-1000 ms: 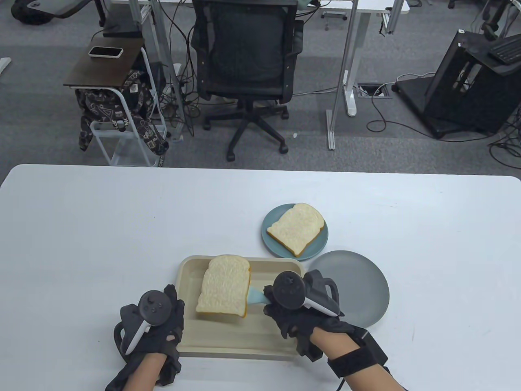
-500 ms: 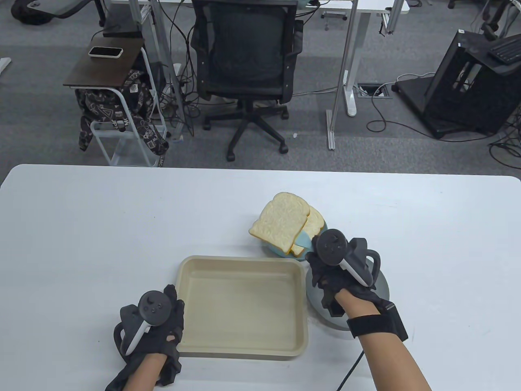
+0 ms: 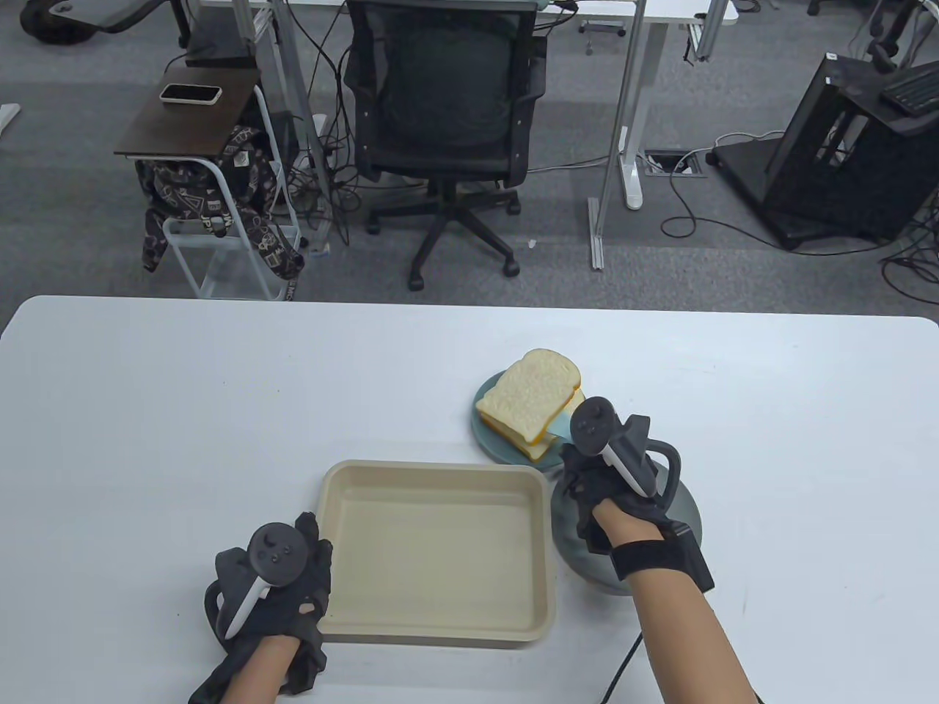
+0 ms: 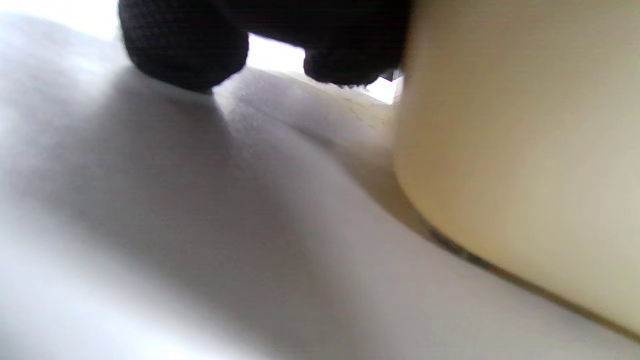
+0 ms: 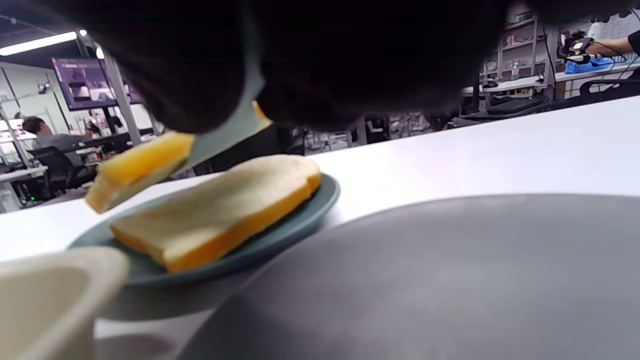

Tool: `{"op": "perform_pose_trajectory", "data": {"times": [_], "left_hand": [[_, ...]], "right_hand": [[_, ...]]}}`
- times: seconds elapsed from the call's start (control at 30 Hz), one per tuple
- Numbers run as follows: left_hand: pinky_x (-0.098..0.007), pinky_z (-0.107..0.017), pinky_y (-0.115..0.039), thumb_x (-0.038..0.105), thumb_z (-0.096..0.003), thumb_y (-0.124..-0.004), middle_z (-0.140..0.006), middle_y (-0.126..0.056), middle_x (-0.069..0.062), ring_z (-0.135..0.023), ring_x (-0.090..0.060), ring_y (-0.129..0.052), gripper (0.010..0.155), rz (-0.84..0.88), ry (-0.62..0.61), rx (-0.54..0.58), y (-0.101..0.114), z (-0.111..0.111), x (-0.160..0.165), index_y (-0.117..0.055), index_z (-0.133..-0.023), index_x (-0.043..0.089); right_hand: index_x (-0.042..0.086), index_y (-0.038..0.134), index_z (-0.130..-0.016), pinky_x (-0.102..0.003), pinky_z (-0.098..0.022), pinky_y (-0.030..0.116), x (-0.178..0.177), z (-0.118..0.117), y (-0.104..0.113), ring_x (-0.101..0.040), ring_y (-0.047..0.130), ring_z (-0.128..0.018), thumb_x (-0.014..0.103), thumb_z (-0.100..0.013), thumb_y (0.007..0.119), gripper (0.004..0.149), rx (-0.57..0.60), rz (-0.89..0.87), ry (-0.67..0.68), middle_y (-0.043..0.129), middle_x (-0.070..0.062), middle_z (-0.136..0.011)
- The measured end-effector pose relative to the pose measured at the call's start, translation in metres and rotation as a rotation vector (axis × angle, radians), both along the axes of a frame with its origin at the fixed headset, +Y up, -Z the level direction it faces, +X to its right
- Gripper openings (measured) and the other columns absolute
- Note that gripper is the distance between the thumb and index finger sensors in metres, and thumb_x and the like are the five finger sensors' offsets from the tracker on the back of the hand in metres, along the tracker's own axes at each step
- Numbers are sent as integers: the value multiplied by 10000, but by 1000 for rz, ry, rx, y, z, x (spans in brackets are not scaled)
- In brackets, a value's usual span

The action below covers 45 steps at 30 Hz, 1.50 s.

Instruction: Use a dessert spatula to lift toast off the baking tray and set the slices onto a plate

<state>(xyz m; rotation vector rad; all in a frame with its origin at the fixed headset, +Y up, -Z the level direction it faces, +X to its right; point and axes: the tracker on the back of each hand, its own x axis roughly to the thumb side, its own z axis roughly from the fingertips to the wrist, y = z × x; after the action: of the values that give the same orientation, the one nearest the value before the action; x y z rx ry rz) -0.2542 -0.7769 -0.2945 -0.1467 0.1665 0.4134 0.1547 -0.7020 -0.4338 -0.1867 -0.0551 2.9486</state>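
The right hand (image 3: 598, 477) curls its fingers around the dessert spatula (image 5: 227, 132), which carries the second toast slice (image 3: 532, 392) above the first slice (image 5: 220, 215) on the teal plate (image 3: 488, 440), at one o'clock from the baking tray (image 3: 436, 631). The placing step is in hand; next the blade must tilt and slide out. The left hand (image 3: 271, 587) rests at the tray's eight o'clock corner, its grip unclear. I count two slices, two plates including a grey plate (image 3: 686, 513), and one tray.

A black office chair (image 3: 446, 110) stands beyond the table's far edge. Far left, a phone (image 3: 190, 93) lies on a small side table (image 3: 183, 125).
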Motion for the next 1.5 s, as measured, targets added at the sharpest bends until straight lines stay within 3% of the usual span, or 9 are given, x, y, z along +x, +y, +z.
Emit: {"op": "perform_pose_trajectory", "data": {"times": [0.27, 0.73, 1.23, 1.5], "left_hand": [[-418, -391, -881, 467, -598, -639, -511, -936, 41, -179, -129, -910, 605, 4, -1, 0, 0, 0, 0, -546, -1100, 144], [-418, -394, -880, 468, -598, -639, -513, -936, 42, -182, -129, -911, 604, 9, 1, -5, 0, 0, -1, -545, -1101, 147], [-419, -393, -880, 468, -597, -639, -512, -937, 41, -182, -131, -911, 605, 10, 1, -6, 0, -1, -1, -546, -1101, 145], [-419, -394, -880, 469, -597, -639, -513, -937, 40, -182, -131, -912, 604, 13, 0, -6, 0, -1, -1, -546, -1101, 148]], "right_hand": [[96, 814, -853, -316, 87, 882, -3, -4, 4, -162, 976, -58, 395, -382, 875, 562, -83, 71, -29, 990, -124, -487], [122, 824, -860, -344, 57, 888, -7, -28, 51, -189, 985, -87, 401, -368, 900, 571, -342, 125, -72, 983, -129, -515], [112, 819, -864, -331, 71, 890, 16, 7, 60, -178, 985, -77, 401, -377, 886, 571, -377, 212, -61, 985, -131, -510], [95, 819, -863, -325, 86, 892, 43, 40, 79, -175, 988, -65, 400, -385, 878, 571, -377, 237, -71, 987, -140, -503]]}}
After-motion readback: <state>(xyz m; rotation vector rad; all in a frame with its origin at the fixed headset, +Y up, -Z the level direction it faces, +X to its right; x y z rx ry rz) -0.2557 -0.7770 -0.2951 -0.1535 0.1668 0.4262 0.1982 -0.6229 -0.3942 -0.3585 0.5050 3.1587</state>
